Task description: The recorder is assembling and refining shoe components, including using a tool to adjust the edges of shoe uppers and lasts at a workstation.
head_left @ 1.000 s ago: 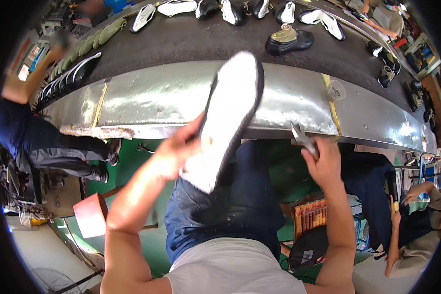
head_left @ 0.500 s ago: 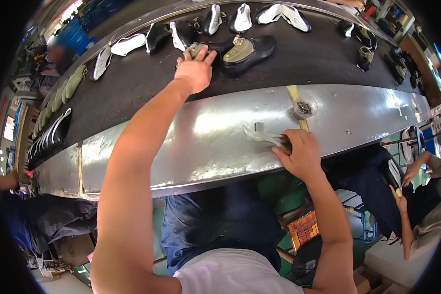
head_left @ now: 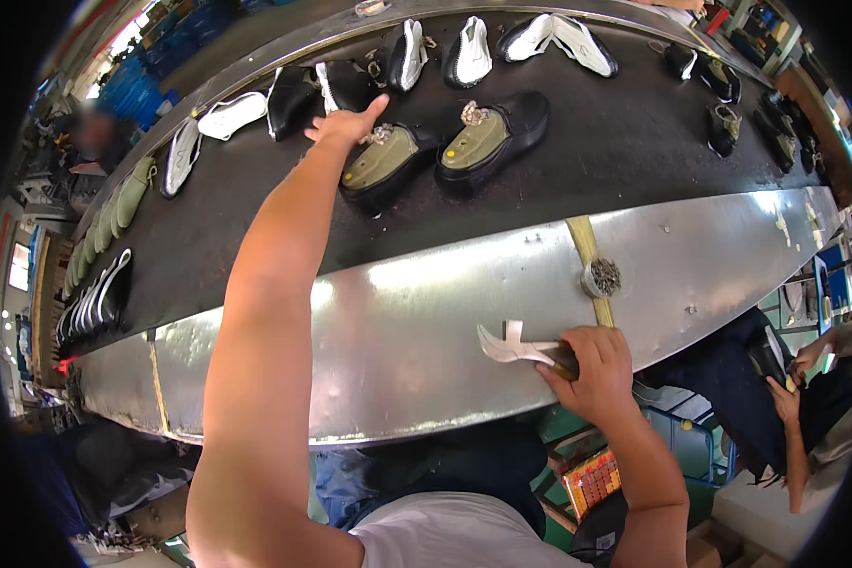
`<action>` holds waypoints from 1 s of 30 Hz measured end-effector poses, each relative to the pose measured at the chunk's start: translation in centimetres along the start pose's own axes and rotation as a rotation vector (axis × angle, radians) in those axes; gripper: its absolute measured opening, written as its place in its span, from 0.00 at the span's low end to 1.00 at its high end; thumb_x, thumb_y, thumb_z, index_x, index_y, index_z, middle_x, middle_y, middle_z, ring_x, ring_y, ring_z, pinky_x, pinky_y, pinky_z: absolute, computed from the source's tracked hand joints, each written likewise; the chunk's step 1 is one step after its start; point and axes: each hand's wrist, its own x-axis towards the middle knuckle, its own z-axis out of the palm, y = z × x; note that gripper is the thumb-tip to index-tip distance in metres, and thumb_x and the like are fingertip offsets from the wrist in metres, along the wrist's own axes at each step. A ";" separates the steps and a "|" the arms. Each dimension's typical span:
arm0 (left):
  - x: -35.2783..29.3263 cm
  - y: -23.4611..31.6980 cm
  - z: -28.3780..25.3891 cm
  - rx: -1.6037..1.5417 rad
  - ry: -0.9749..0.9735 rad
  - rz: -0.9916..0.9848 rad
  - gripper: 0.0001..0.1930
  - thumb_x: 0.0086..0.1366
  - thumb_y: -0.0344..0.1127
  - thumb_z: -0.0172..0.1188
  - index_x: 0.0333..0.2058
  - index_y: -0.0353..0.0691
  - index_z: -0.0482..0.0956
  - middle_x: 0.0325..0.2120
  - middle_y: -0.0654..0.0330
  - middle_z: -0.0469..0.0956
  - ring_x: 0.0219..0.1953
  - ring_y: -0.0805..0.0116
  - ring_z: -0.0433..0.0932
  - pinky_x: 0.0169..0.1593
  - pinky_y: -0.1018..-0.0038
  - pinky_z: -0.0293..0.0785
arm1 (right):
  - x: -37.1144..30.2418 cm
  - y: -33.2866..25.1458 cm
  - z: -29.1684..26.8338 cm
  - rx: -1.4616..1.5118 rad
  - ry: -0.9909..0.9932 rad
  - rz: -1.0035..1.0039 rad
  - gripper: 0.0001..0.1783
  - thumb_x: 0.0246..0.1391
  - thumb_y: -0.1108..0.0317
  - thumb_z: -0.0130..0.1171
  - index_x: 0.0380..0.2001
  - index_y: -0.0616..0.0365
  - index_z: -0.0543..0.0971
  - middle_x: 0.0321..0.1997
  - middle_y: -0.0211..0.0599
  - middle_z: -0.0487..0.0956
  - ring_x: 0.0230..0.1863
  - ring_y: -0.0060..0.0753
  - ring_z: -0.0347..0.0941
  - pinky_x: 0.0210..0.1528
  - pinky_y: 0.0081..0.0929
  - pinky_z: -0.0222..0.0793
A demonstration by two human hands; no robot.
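Observation:
My left hand (head_left: 348,125) reaches across the dark bench top, thumb spread away from the fingers. It is nearest a black-and-white shoe upper (head_left: 342,87), just beyond it; I cannot tell whether it touches. Below that hand lies a black shoe with an olive underside (head_left: 385,158) and bunched cord at one end. A matching black shoe (head_left: 484,147) lies to its right. Over the metal front strip, my right hand (head_left: 596,372) is wrapped round the handles of lasting pliers (head_left: 519,348), whose curved jaw and square block point left.
A clear cup of small dark tacks (head_left: 601,277) stands on the metal strip (head_left: 426,322). More uppers line the bench's back, with olive pieces (head_left: 123,204) and a black-and-white stack (head_left: 99,293) at left. Another person's hands (head_left: 786,393) hold a shoe at right.
My left hand has come off the left olive-bottomed shoe and moved beyond it to the black-and-white upper. The right hand keeps hold of the lasting pliers. The whole view has shifted.

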 end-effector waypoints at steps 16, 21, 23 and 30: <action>-1.2 -13.9 -5.0 0.135 0.244 0.154 0.35 0.61 0.62 0.57 0.56 0.38 0.76 0.59 0.42 0.68 0.64 0.49 0.66 0.64 0.60 0.66 | -0.3 0.3 0.3 -0.048 -0.008 -0.015 0.28 0.34 0.62 0.74 0.41 0.57 0.75 0.38 0.38 0.76 0.39 0.44 0.73 0.41 0.40 0.66; -16.2 -23.1 -11.7 0.074 0.217 0.189 0.27 0.59 0.57 0.63 0.43 0.35 0.82 0.47 0.41 0.74 0.51 0.45 0.74 0.54 0.61 0.71 | -0.3 0.1 0.7 -0.061 0.006 -0.017 0.26 0.38 0.62 0.72 0.41 0.58 0.75 0.40 0.42 0.77 0.41 0.47 0.73 0.43 0.42 0.66; -22.4 -28.1 -14.2 0.105 0.213 0.203 0.24 0.58 0.51 0.66 0.39 0.33 0.83 0.41 0.42 0.76 0.44 0.45 0.76 0.48 0.61 0.72 | -0.3 -0.2 0.6 -0.044 0.023 -0.036 0.25 0.41 0.61 0.71 0.42 0.58 0.75 0.41 0.42 0.77 0.42 0.48 0.73 0.43 0.43 0.66; -40.7 -37.4 -12.2 0.004 0.519 0.155 0.20 0.58 0.38 0.69 0.37 0.23 0.77 0.54 0.38 0.71 0.56 0.49 0.72 0.53 0.63 0.71 | -0.4 -0.3 1.7 -0.109 0.083 -0.109 0.24 0.49 0.58 0.67 0.45 0.60 0.73 0.42 0.45 0.77 0.44 0.52 0.72 0.46 0.44 0.66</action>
